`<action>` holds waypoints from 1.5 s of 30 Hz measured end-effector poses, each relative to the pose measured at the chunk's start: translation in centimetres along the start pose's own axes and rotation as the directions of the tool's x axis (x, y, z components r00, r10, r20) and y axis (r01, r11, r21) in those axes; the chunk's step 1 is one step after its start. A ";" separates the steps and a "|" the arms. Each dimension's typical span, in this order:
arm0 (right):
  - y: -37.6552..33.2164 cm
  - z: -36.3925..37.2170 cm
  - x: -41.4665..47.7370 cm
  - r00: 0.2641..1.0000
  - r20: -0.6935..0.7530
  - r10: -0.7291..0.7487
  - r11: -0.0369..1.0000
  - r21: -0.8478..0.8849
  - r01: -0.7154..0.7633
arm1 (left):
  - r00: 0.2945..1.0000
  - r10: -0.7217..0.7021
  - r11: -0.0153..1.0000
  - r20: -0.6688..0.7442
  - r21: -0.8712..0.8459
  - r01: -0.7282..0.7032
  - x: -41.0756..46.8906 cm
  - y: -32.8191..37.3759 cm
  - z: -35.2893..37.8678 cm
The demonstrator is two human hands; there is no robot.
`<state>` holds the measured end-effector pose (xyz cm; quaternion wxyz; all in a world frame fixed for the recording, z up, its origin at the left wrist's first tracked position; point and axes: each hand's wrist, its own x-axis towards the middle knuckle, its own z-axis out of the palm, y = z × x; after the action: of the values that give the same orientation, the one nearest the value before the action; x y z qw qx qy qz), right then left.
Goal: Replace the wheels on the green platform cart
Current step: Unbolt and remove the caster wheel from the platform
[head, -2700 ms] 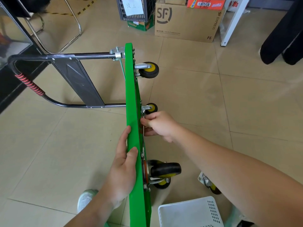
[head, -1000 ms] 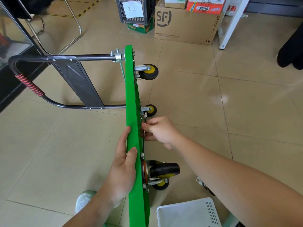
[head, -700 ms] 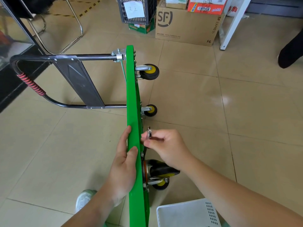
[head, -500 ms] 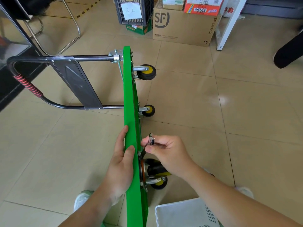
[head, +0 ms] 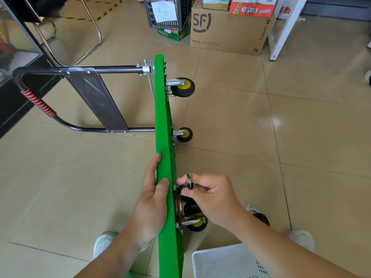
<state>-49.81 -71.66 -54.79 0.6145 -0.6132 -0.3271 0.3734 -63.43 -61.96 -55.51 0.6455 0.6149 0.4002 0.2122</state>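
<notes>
A tiled floor (head: 301, 137) runs back to a cardboard box (head: 226, 31) and a dark crate (head: 166, 11). The green cart (head: 162, 117) stands on its edge on the floor, with its handle (head: 38, 103) out to the left and its wheels pointing right. The left hand (head: 152, 205) grips the cart's upper edge, thumb on top. The right hand (head: 212, 197) pinches a small metal tool (head: 188, 182) against the underside, just above the nearest wheel (head: 195, 217). A white basket (head: 220, 259) sits near the right forearm, and a loose wheel (head: 259, 216) lies behind it.
</notes>
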 end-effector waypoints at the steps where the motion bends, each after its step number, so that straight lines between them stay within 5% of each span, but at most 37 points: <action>1: 0.1 -0.1 -0.1 1.000 -0.015 -0.004 1.000 0.007 0.004 | 1.000 0.000 1.000 0.002 0.001 0.000 0.0 0.0 0.0; 8: -0.9 -1.9 2.1 0.987 -0.161 -0.021 0.996 0.083 0.034 | 1.000 0.015 0.999 -0.021 0.032 -0.014 -0.2 0.3 0.2; 16: -5.0 -3.6 3.0 0.989 -0.147 -0.005 0.977 0.211 0.036 | 0.999 0.010 0.998 -0.046 0.060 -0.007 -0.7 1.0 0.4; 19: -6.3 -3.5 2.2 0.998 -0.040 0.056 0.967 0.250 -0.045 | 1.000 -0.015 0.999 -0.026 0.037 0.016 -1.0 1.6 0.3; 25: -5.8 0.0 0.7 0.984 0.084 0.160 0.982 0.090 -0.167 | 0.994 -0.106 0.993 0.019 -0.042 0.107 -2.0 2.6 0.2; 45: -5.5 1.0 2.9 0.957 0.117 0.264 0.964 -0.006 -0.265 | 0.995 -0.096 0.995 0.014 0.007 0.096 -2.5 2.6 0.3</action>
<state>-48.87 -68.46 -49.46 0.5420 -0.6254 -0.2758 0.4890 -64.12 -63.67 -52.42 0.6557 0.5986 0.4255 0.1750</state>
